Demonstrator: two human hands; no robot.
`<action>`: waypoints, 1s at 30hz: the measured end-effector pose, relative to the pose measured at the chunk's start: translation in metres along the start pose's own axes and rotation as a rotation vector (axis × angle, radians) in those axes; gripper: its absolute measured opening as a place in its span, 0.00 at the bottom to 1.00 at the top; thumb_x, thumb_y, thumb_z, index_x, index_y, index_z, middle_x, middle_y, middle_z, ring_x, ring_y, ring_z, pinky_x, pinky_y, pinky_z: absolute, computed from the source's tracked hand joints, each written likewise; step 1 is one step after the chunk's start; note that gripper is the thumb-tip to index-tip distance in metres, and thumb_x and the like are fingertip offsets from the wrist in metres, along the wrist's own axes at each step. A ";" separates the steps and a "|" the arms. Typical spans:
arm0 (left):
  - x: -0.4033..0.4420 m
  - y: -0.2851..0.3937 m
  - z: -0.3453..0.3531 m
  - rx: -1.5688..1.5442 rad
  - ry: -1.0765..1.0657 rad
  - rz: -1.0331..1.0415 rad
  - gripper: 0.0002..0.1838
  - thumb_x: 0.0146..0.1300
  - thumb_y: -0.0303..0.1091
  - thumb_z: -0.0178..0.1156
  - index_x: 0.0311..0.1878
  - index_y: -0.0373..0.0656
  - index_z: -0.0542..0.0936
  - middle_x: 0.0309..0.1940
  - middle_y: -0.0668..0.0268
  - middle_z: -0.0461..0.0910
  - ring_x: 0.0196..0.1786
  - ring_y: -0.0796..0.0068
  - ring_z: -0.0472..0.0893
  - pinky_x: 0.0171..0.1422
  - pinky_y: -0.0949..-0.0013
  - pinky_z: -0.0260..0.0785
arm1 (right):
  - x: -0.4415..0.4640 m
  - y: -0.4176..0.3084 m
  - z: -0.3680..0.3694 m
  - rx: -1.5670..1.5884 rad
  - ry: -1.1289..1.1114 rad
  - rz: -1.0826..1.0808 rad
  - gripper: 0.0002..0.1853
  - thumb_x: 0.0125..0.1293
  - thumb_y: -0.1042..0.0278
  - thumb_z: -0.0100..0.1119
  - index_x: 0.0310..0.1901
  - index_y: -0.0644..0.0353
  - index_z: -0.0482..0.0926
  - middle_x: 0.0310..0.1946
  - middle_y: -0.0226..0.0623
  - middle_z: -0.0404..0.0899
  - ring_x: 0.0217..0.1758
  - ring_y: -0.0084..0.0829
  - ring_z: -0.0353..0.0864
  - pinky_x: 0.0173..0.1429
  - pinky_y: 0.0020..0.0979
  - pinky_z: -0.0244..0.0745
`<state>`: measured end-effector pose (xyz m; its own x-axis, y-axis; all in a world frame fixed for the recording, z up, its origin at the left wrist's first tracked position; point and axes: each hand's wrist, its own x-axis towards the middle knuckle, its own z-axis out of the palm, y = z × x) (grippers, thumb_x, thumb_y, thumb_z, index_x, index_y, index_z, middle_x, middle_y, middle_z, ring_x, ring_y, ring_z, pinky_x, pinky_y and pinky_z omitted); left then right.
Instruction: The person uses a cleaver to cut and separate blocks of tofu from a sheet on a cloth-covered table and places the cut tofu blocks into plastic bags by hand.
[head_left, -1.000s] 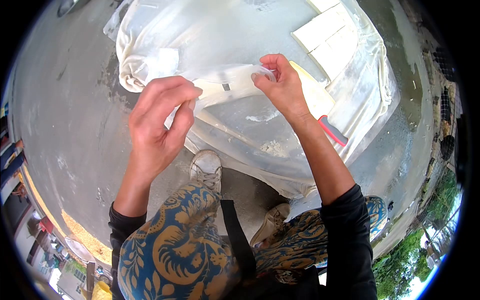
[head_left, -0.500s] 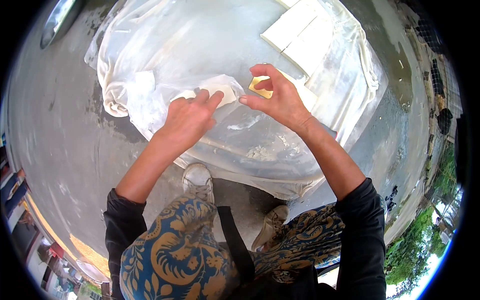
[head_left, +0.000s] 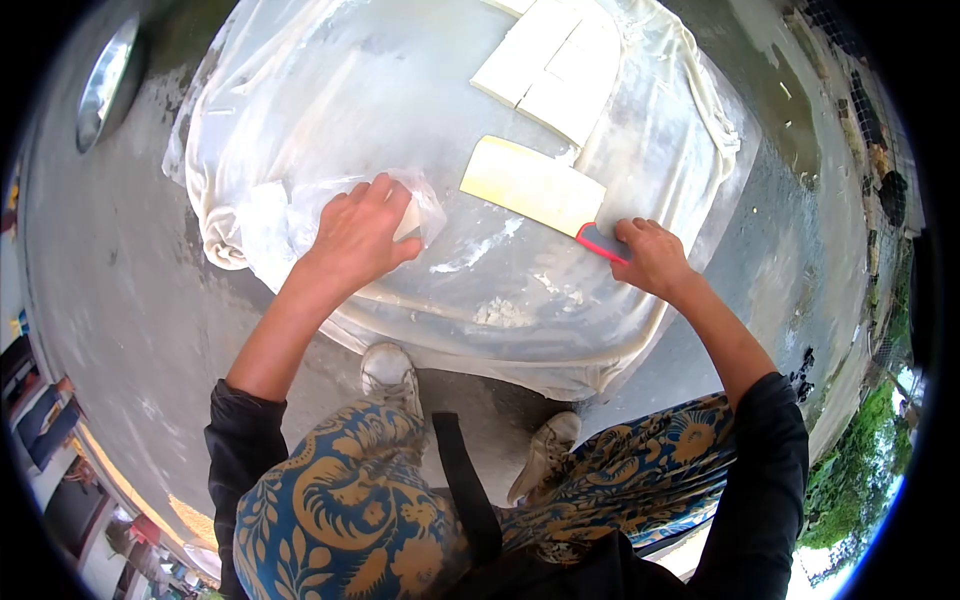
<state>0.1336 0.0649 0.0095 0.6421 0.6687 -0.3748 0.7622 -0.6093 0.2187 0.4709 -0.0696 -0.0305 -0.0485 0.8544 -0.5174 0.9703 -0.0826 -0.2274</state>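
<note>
My right hand has its fingers closed around the grey and red handle of a cleaver. The cleaver's broad blade lies on the sheet and looks yellowish in the light. On the left, my left hand curls its fingers over a clear plastic bag with a white piece, which looks like tofu, partly hidden beneath the fingers. Beyond the blade lie several cut white tofu slabs, side by side.
A wet, cloudy plastic sheet and cloth cover the work surface, with white crumbs near its front edge. A metal basin stands at the upper left. My shoes are below the front edge.
My right hand has moved right and down from above the blade to the cleaver's handle. My left hand, earlier with fingers extended over the white piece, now curls over the bag.
</note>
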 end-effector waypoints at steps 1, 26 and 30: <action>0.000 -0.003 -0.001 -0.025 -0.034 0.001 0.27 0.48 0.40 0.66 0.52 0.38 0.75 0.44 0.54 0.75 0.46 0.57 0.77 0.50 0.61 0.69 | -0.001 -0.003 -0.004 0.026 -0.057 0.036 0.15 0.50 0.65 0.62 0.39 0.58 0.73 0.35 0.40 0.76 0.43 0.42 0.77 0.49 0.38 0.72; 0.190 -0.015 0.003 -0.358 0.161 0.232 0.25 0.60 0.21 0.47 0.62 0.47 0.69 0.64 0.64 0.65 0.64 0.64 0.67 0.67 0.64 0.62 | -0.032 -0.151 0.065 1.373 -0.161 0.307 0.17 0.66 0.62 0.57 0.47 0.63 0.64 0.25 0.29 0.70 0.23 0.18 0.70 0.27 0.23 0.70; 0.199 -0.013 0.002 -0.255 0.114 0.199 0.28 0.58 0.19 0.44 0.63 0.48 0.68 0.65 0.67 0.63 0.66 0.64 0.64 0.69 0.64 0.59 | -0.021 -0.174 0.071 1.432 -0.107 0.342 0.17 0.66 0.61 0.57 0.47 0.63 0.64 0.24 0.29 0.69 0.22 0.18 0.70 0.25 0.23 0.69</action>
<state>0.2511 0.2048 -0.0700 0.7744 0.5996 -0.2018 0.6076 -0.6159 0.5015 0.2867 -0.1096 -0.0389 0.0503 0.6535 -0.7553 -0.1150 -0.7474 -0.6543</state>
